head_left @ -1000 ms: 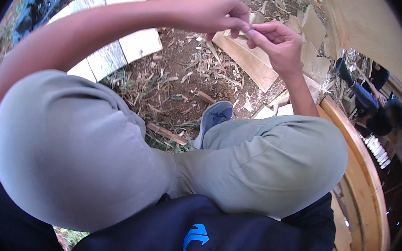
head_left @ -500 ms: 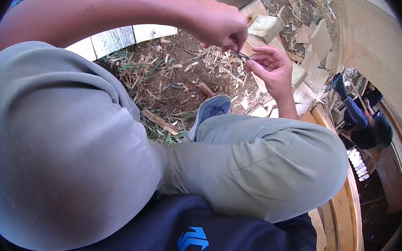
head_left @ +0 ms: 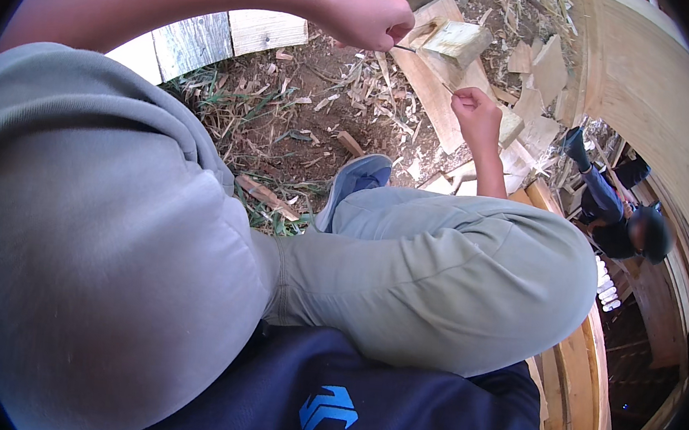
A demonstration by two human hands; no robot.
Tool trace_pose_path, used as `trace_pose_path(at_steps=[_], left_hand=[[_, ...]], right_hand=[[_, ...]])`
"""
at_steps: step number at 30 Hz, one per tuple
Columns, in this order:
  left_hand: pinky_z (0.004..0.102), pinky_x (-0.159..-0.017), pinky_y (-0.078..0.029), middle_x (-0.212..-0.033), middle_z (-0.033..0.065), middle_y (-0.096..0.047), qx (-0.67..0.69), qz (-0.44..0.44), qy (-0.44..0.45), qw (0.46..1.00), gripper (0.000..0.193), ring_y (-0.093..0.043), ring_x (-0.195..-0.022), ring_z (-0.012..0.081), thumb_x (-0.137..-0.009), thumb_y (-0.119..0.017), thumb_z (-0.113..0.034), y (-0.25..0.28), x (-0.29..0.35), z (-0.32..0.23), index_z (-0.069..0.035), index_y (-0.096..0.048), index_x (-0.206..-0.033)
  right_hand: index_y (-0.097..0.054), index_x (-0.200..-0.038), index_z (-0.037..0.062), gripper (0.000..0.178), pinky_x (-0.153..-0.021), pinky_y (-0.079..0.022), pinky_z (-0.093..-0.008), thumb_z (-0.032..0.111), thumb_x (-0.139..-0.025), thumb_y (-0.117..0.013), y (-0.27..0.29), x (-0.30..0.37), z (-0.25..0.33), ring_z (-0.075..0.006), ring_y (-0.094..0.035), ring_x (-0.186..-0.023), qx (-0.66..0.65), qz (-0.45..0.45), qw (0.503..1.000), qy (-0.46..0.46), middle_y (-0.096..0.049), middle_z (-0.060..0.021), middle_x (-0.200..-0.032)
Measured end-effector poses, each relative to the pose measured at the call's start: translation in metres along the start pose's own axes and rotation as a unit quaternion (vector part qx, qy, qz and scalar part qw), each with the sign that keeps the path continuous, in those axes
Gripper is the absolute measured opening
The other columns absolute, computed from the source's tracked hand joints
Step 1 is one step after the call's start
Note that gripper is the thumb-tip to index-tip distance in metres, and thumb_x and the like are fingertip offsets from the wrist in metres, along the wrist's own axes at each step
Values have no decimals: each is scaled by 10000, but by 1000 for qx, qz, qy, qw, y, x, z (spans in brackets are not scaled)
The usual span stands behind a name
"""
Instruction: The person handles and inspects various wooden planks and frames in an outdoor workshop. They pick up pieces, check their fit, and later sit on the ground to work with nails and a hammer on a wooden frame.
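Observation:
My left hand (head_left: pixel 376 15) is closed in a pinch at the top of the view. From its fingertips sticks a thin dark nail-like rod (head_left: pixel 405 48), pointing right. Lower and to the right, my right hand (head_left: pixel 477 118) is also pinched. It grips a thin, short, nail-like piece (head_left: pixel 448 88) whose kind is too small to be sure of. Between and beyond the hands a squared wood block (head_left: pixel 458 42) rests on a pale plank (head_left: pixel 433 88) lying on the ground. The two hands are apart, and neither touches the block.
Wood chips and shavings cover the soil (head_left: pixel 321 106). Weathered boards (head_left: pixel 191 44) lie at the upper left. Beside my right leg are stacked planks (head_left: pixel 580 383). A large curved wooden panel (head_left: pixel 659 87) fills the right side, with another person (head_left: pixel 630 228) below it. My shoe (head_left: pixel 357 185) is near the chips.
My hands have moved apart: the left went up and left, the right down and right. The dark pieces held together between them are now separate, one in each hand.

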State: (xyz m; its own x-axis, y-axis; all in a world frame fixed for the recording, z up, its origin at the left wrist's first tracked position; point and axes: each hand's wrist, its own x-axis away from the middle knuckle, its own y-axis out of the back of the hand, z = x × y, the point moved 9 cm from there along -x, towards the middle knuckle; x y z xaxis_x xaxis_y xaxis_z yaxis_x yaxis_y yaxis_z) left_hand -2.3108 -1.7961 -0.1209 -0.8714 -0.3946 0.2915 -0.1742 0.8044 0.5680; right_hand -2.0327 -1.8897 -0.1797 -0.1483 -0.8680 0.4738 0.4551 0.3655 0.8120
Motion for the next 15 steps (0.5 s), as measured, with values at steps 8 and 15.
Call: trace_pose_path(at_steps=[8,15], left_hand=[[491,-794,-535,-950,200,-708,6,34,42,999,267,-681,-924,384,-825,-553,-224,-6,-5,3,-66,-698,-983],[489,-800,-535,-958,199,-709,-2,37,53,998,268,-682,-927,382,-828,-560,-228,-12,-6,5,-65,-696,-991]], right_hand=[[-721,-917,39,156,-730,-573,-339,154,-812,-706,-1,-2,4,-235,-739,-792,43,-46,997,33,-731,-161,-805],[-692,-997,33,189,-709,-574,-322,124,-833,-711,-6,7,7,-224,-731,-765,24,-105,990,87,-732,-143,-850]])
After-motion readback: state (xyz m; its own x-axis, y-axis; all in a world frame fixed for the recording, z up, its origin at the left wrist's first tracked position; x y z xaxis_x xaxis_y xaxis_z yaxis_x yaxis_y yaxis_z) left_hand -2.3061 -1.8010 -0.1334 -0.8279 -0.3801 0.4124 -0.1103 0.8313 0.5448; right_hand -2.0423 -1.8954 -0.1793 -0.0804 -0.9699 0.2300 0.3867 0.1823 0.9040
